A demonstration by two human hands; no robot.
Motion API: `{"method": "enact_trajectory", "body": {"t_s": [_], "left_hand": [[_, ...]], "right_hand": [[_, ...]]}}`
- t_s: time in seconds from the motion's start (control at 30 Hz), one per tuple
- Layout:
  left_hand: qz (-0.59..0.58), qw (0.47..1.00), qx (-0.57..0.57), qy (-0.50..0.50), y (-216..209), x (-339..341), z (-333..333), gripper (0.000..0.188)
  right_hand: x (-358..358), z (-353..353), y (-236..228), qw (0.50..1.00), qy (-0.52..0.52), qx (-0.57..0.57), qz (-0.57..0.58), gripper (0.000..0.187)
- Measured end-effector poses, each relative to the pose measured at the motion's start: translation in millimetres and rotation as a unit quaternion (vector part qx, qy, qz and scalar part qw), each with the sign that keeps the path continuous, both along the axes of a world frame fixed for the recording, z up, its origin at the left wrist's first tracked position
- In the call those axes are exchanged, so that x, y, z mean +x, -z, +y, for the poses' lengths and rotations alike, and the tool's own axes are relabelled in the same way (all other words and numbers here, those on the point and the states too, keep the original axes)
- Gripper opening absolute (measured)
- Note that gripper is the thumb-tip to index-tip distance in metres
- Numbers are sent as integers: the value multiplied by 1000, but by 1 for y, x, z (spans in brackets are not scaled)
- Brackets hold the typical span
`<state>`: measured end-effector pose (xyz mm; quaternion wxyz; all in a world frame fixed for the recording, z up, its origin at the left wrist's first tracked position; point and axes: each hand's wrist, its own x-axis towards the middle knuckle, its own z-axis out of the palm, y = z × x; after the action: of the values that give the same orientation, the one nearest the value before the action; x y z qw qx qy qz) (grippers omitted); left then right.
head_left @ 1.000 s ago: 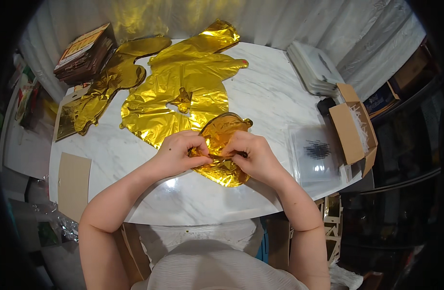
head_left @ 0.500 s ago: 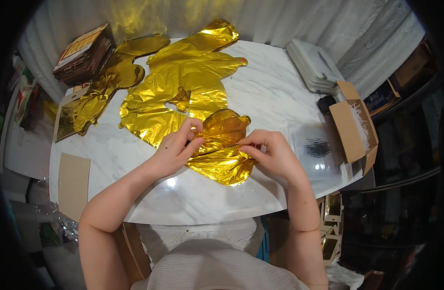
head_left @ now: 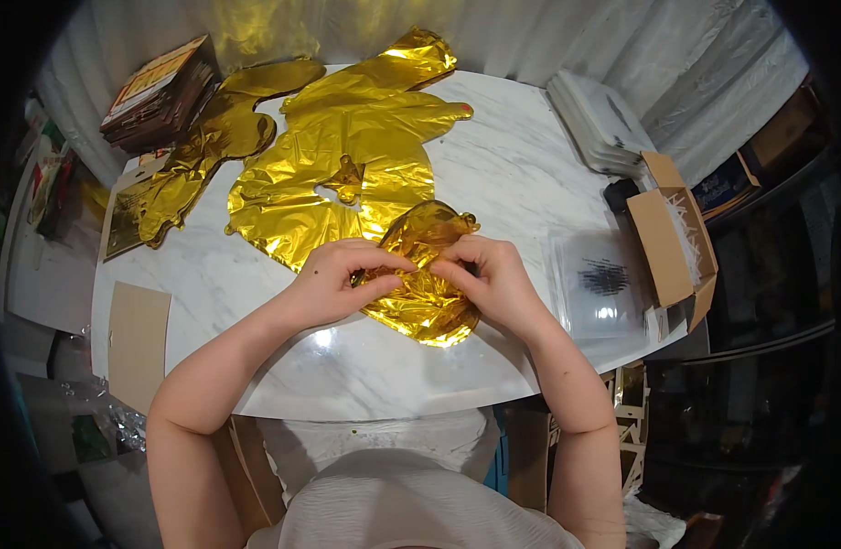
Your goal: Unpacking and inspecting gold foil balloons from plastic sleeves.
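A crinkled gold foil balloon (head_left: pixel 424 322), flat and partly folded, lies near the middle of the marble-patterned table. My left hand (head_left: pixel 340 279) pinches it from the left, thumb and fingers drawn together on the foil. From the right, my right hand (head_left: pixel 490 273) grips the same balloon, its fingertips close to those of the left. The foil's rounded top and small tab stick out beyond my fingers. Just past my hands, a large flat gold foil balloon (head_left: pixel 338 137) spreads over the table. Further gold foil pieces (head_left: pixel 237 137) lie to its left.
A stack of cards (head_left: pixel 160 96) stands at the back left, and a tan card (head_left: pixel 139 339) lies at the left edge. On the right are clear plastic bags (head_left: pixel 594 284), an open cardboard box (head_left: pixel 663 242) and stacked clear sleeves (head_left: pixel 599 123).
My hands have come closer together, the right one moving left over the foil. The balloon between them is now more bunched and folded.
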<state>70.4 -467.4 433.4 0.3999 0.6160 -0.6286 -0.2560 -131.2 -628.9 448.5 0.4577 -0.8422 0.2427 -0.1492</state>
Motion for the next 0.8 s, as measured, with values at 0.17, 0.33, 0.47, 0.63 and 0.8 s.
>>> {"method": "enact_trajectory", "body": {"t_s": [0.17, 0.33, 0.47, 0.63, 0.8], "left_hand": [[-8, 999, -42, -11, 4, -1, -1, 23], [-28, 999, -32, -2, 6, 1, -1, 14], [10, 999, 4, -49, 5, -2, -2, 13], [20, 996, 25, -78, 4, -2, 1, 17], [45, 994, 64, -79, 0, -3, 1, 22]], "right_hand": [[-1, 7, -5, 996, -55, -6, -66, 15], [-3, 8, -13, 997, 11, 56, -58, 14], [-7, 7, -12, 993, -15, 27, -113, 14], [-10, 5, -22, 990, -64, -36, -123, 34], [-15, 7, -33, 966, -97, -201, -132, 35]]}}
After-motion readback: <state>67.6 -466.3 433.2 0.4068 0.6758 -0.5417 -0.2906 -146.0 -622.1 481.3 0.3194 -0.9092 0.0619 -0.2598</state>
